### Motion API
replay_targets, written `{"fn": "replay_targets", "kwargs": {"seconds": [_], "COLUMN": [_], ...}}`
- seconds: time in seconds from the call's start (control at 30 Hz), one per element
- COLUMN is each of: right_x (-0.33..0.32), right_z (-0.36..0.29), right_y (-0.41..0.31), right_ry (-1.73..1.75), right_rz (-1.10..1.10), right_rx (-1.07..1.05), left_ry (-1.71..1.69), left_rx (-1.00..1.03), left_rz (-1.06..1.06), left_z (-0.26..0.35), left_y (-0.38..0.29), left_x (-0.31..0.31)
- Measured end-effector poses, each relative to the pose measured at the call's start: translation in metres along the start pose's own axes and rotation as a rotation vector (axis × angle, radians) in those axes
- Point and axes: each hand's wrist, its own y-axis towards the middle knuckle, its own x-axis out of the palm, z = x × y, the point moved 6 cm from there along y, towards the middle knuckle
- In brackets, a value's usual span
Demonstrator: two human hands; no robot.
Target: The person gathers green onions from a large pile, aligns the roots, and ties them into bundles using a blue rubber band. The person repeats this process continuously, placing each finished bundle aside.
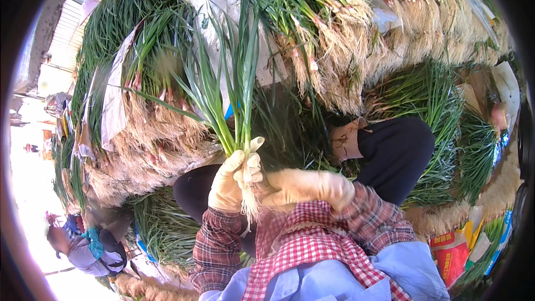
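Note:
My left hand (229, 182), in a cream rubber glove, is closed around the lower stems of a small bunch of green garlic plants (236, 121). Their long leaves point away from me, and the pale roots (250, 205) hang below the fist. Beside the roots is my gloved right hand (307, 186), blurred and reaching in from the right. Its fingertips are partly hidden, so whether they hold anything is unclear. Both hands are in front of my red-and-white checked apron (292, 255).
Rooted green plants are heaped at the upper right (342, 29) and left (154, 121), with white woven sheets (267, 54) among them. Loose leaves lie between my knees. A red printed sack (449, 255) is at lower right. Another person (90, 255) sits at lower left.

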Motion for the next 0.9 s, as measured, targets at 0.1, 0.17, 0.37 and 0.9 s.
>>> {"fn": "replay_targets", "kwargs": {"seconds": [0.1,0.17,0.37,0.9], "right_x": [-0.013,-0.019,-0.038,-0.274], "right_z": [-0.031,-0.057,0.011,-0.073], "right_y": [-0.039,-0.044,-0.052,0.054], "right_ry": [-0.22,-0.126,0.052,-1.158], "right_rz": [-0.006,0.047,-0.054,1.022], "right_rx": [0.28,0.205,0.444,0.471], "left_ry": [0.223,0.348,0.163,0.18], "left_rx": [0.092,0.125,0.396,0.263], "left_rz": [0.244,0.09,-0.308,0.03], "left_z": [0.002,0.007,0.127,0.131], "left_y": [0.003,0.004,-0.021,0.059], "left_x": [0.014,0.052,0.131,-0.003]}}
